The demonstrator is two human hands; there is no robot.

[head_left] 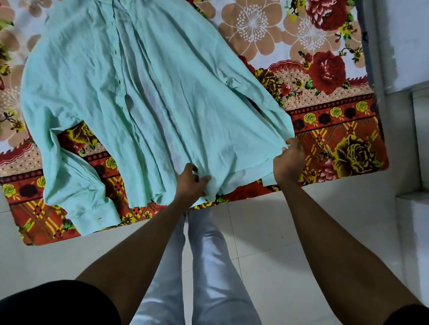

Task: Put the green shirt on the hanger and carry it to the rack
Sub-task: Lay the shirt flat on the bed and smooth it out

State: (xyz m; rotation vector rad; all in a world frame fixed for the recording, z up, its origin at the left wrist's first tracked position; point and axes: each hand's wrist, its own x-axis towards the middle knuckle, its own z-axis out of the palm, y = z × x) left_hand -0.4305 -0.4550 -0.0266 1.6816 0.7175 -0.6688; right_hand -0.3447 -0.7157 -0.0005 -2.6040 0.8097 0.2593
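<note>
- A flowered blanket [334,132] is spread over a pale tiled floor [265,235]; most of the scene is taken up by it.
- The green shirt [138,91] is laid out flat on the blanket, button placket up, collar at the far end, hem at the near edge. One sleeve [82,193] is stretched down the near-left side, cuff almost off the blanket.
- The hem is being gripped in two spots: the left hand [190,183] is clenched on a bunch of cloth near the middle, and the right hand [286,160] is pinched on the near-right corner.
- No hanger or rack can be seen anywhere, so honestly it looks like early days. The shirt is only being picked up or straightened.
- Pretty much everything is left: hanger to be fetched, slid into the shoulders, then the whole thing carried over to the rack.
</note>
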